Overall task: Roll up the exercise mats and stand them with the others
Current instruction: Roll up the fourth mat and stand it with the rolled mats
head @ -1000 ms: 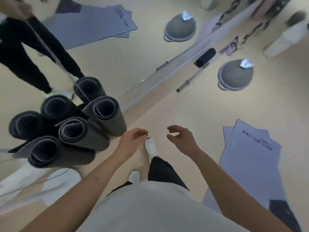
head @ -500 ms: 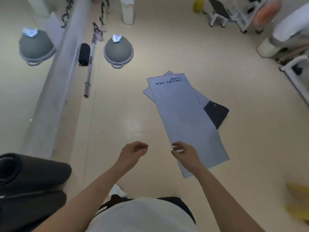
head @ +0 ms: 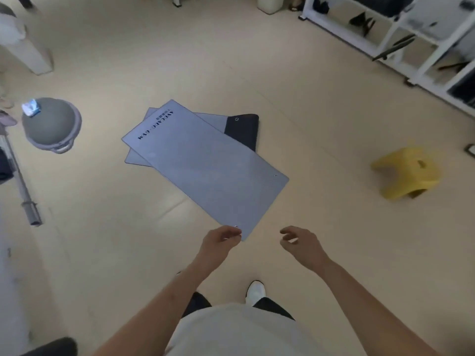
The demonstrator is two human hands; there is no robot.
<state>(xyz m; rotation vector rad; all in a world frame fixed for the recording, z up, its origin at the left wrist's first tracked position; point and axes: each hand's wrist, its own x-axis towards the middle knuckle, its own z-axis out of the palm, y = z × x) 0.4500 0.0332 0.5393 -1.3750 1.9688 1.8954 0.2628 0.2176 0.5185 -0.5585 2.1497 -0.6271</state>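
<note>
Lying flat on the beige floor [head: 321,124], a grey top mat [head: 205,170] is seen unrolled, stacked askew on a second grey mat [head: 138,160] whose far right corner is folded over to show a dark underside [head: 243,131]. The left hand [head: 218,244] is held at the near corner of the top mat, fingers curled loosely; whether the corner is pinched cannot be told. The right hand [head: 300,244] is held just right of that corner, apart from it, fingers spread and bent, nothing gripped. A grey dome trainer [head: 51,124] is seen far left, a yellow stool [head: 406,170] at right.
</note>
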